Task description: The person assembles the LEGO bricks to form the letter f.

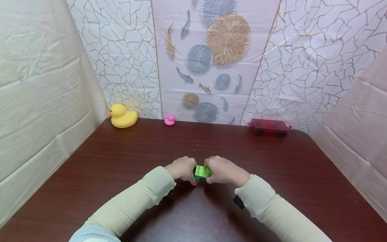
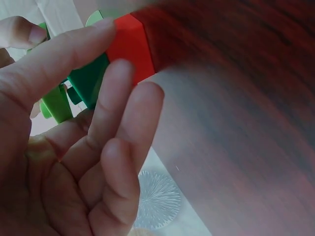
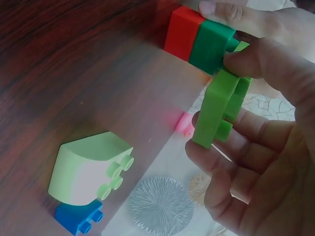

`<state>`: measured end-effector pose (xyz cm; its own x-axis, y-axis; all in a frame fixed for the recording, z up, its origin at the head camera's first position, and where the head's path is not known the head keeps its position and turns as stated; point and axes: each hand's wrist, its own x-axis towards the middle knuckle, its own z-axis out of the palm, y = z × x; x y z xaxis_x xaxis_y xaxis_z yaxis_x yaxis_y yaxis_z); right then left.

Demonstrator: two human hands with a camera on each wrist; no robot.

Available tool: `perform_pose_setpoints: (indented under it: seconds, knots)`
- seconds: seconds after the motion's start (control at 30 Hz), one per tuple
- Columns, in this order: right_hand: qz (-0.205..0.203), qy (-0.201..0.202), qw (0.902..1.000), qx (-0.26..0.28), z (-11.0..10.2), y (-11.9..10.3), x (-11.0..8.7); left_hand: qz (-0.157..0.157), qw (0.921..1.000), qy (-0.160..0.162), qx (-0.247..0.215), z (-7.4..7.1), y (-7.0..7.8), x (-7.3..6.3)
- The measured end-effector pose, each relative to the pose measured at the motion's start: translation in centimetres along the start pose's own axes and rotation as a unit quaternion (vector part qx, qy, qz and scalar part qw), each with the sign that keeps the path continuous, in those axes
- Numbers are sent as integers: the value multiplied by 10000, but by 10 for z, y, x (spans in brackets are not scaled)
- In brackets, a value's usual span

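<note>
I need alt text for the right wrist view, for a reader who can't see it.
A right hand pinches a lime-green block at the studded side of a dark green block joined to a red block, while a left hand grips that pair. Nearby on the dark table are a pale green curved block and a smaller blue block.

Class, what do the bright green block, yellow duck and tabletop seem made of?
Bright green block: likely smooth, hard plastic, with moulded studs.
Yellow duck: perhaps rubber or soft plastic; smooth, rounded.
Tabletop: apparently wood or wood-look laminate, showing dark reddish grain and a soft sheen.
</note>
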<state>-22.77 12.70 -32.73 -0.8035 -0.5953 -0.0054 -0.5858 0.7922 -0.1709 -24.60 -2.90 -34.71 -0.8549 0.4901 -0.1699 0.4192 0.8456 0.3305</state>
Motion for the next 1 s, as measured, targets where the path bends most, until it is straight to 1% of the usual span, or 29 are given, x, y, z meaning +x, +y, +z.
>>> perform_pose_setpoints:
  seconds: [0.17, 0.5, 0.63, 0.73, 0.87, 1.0]
  knots:
    - [-41, -93, 9999, 67, 2, -2, 1, -38, 10000, 6, 82, 0, 0, 1]
    - [-218, -82, 9996, 166, 3, -4, 4, -25, 9997, -70, 228, 0, 1, 3]
    - [-221, -96, 9996, 170, 5, -5, 7, -24, 9996, -50, 276, 0, 1, 3]
    - [-205, -128, 9994, 255, 5, -5, 8, -18, 9996, -20, 276, 0, 1, 3]
    - [-229, -171, 9988, 387, 5, -5, 10, -28, 9998, -65, 211, 0, 1, 3]
    - [-242, -244, 9981, 504, 4, -5, 12, -48, 9996, -92, 261, -1, 1, 3]
